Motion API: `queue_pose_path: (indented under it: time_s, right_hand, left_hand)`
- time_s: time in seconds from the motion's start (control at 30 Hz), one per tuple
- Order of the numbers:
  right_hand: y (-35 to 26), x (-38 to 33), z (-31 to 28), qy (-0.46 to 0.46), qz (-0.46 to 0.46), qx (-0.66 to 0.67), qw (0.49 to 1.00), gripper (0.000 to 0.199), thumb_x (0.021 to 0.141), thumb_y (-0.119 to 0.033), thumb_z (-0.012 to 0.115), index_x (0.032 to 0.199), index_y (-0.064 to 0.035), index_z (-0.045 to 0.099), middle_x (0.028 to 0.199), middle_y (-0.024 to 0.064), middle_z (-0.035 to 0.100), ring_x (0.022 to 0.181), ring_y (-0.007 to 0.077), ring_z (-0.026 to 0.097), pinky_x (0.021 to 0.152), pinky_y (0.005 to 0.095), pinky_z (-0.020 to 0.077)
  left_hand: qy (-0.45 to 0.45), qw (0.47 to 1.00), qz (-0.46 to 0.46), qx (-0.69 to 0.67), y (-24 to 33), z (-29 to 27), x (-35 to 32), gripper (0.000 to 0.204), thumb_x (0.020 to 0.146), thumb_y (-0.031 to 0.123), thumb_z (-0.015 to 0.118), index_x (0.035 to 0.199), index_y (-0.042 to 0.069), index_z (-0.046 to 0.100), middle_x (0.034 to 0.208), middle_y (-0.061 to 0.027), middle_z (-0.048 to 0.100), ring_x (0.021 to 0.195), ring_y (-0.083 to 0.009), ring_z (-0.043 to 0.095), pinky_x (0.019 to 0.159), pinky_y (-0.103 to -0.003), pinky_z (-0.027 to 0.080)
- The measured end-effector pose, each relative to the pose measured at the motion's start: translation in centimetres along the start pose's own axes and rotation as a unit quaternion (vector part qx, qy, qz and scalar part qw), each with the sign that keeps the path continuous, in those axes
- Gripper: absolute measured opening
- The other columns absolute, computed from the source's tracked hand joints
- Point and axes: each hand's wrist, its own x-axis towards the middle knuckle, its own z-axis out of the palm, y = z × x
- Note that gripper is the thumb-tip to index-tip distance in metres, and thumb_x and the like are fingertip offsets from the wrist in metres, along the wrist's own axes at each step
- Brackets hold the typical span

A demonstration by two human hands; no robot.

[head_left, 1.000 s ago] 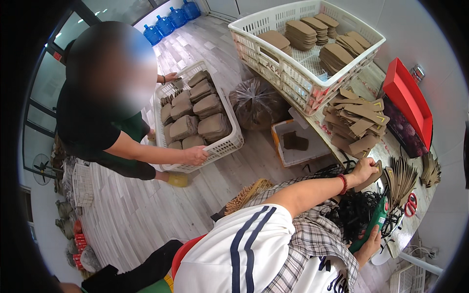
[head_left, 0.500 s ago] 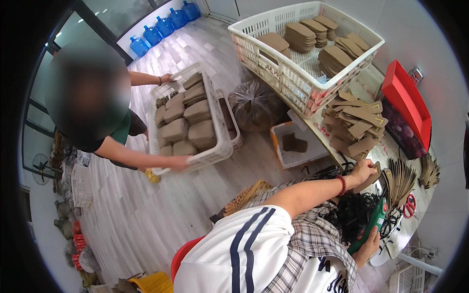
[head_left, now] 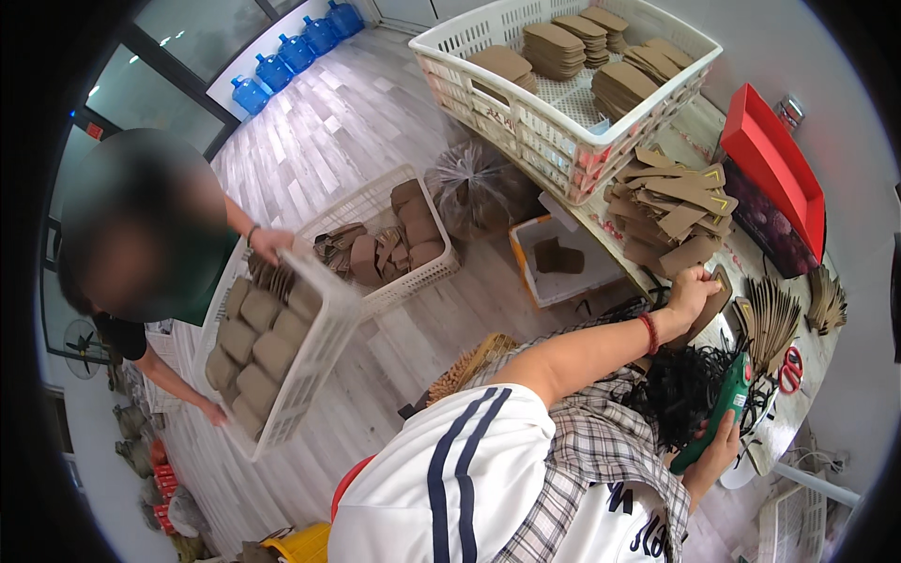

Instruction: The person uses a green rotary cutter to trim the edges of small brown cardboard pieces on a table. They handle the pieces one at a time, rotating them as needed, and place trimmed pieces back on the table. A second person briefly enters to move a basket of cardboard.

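My left hand (head_left: 691, 295), with a red bead bracelet at the wrist, grips a flat brown piece (head_left: 716, 298) with rounded corners. My right hand (head_left: 721, 445) is wrapped round a green handheld power tool (head_left: 730, 399), its tip pointing up toward the table. A tangle of black straps (head_left: 680, 399) lies between my two hands. Just beyond the tool, a fanned stack of brown pieces (head_left: 768, 324) stands on the table next to red-handled scissors (head_left: 791, 370). A loose heap of brown strips (head_left: 680, 211) lies farther along.
A white crate (head_left: 563, 141) of brown stacks stands on the table beside a red box (head_left: 774, 159). At left a co-worker (head_left: 202, 272) holds a tilted white crate (head_left: 324, 352) of brown bundles. Another filled crate (head_left: 413, 281) and an open box (head_left: 582, 291) sit below.
The co-worker has lifted the bundle-filled crate leftward and tilted it, uncovering the crate beneath. My hands keep hold of the brown piece and the green tool, and the view has shifted slightly.
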Motion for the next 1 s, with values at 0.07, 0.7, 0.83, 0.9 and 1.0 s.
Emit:
queue_pose_path:
  time_s: [0.07,0.7,0.83,0.9,1.0]
  right_hand:
    - [0.3,0.2,-0.4,0.001,-0.003,-0.011,1.000,0.029,0.095,-0.034,0.055,0.091,-0.0058,0.058,0.068,0.0008,0.056,0.054,0.0063,0.049,0.049,0.0197,0.0385]
    - [-0.4,0.7,0.5,0.005,-0.037,0.034,0.999,0.033,0.087,-0.027,0.067,0.105,-0.0003,0.063,0.072,-0.0011,0.058,0.058,0.0038,0.049,0.051,0.0194,0.0409]
    - [0.0,0.9,-0.1,0.011,-0.041,0.044,0.998,0.032,0.087,-0.027,0.068,0.105,-0.0003,0.063,0.071,-0.0016,0.058,0.057,0.0037,0.048,0.051,0.0196,0.0406]
    - [0.0,1.0,-0.3,0.016,-0.044,0.048,0.998,0.032,0.087,-0.026,0.068,0.105,-0.0004,0.063,0.071,-0.0017,0.058,0.057,0.0036,0.048,0.051,0.0197,0.0406]
    - [0.0,1.4,-0.7,0.022,-0.047,0.040,0.998,0.034,0.087,-0.028,0.067,0.105,0.0004,0.063,0.069,-0.0008,0.058,0.056,0.0043,0.048,0.051,0.0202,0.0405]
  left_hand:
    - [0.002,1.000,0.014,-0.028,0.4,0.3,0.1,0.004,0.080,0.004,0.064,0.078,0.000,0.062,0.073,0.0005,0.061,0.065,-0.0069,0.052,0.061,-0.023,0.043]
    - [-0.083,0.984,-0.079,-0.136,4.1,4.5,-3.4,0.016,0.086,0.008,0.067,0.096,0.004,0.056,0.085,-0.0045,0.064,0.074,-0.0140,0.061,0.070,-0.028,0.050]
    - [-0.079,0.984,-0.090,-0.131,3.4,6.3,-3.5,0.015,0.085,0.009,0.068,0.096,0.004,0.058,0.085,-0.0037,0.064,0.073,-0.0128,0.061,0.066,-0.025,0.050]
    - [-0.086,0.984,-0.093,-0.126,2.8,6.8,-3.4,0.016,0.085,0.009,0.068,0.096,0.004,0.058,0.085,-0.0034,0.064,0.073,-0.0127,0.061,0.066,-0.025,0.050]
    - [-0.078,0.985,-0.102,-0.117,2.4,7.5,-3.7,0.015,0.085,0.009,0.069,0.095,0.005,0.058,0.085,-0.0030,0.065,0.072,-0.0117,0.060,0.064,-0.024,0.049]
